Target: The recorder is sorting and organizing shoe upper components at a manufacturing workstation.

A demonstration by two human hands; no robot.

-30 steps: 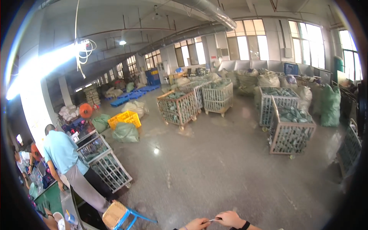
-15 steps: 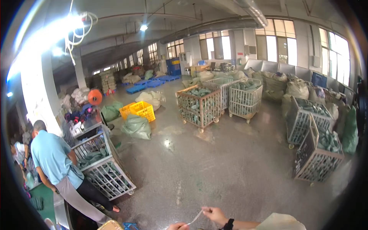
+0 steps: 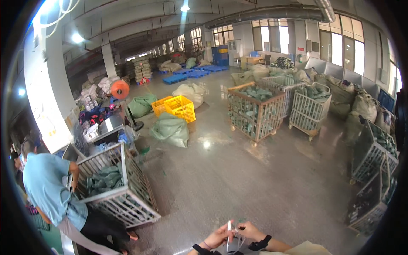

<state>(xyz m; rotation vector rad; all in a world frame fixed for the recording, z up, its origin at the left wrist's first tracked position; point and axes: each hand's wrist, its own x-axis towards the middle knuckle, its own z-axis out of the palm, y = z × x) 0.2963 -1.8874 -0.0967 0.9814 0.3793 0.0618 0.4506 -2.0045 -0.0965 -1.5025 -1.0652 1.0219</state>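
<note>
Low in the middle of the view, my left hand [image 3: 217,237] is closed on a thin white strip [image 3: 229,233] that stands almost upright. Close beside it, my right hand [image 3: 251,232] has its fingers pinched together at a thin pale cord [image 3: 241,245], which hangs in a loop below. Whether the strip and the cord are one piece I cannot tell. Both wrists wear black bands. A pale cloth [image 3: 308,249] shows by my right forearm.
At left, a person in a blue shirt [image 3: 51,182] bends by a caged cart [image 3: 138,187] of green pieces. More carts [image 3: 255,117] stand mid-right and far right. Yellow crates [image 3: 182,108], a green sack [image 3: 170,129] and blue pallets [image 3: 175,79] lie beyond; an orange fan [image 3: 120,89] stands left.
The view has swung left, so the carts sit further right. My left hand has come further into view, and both hands are closer together and higher. The person at left bends further over the cart.
</note>
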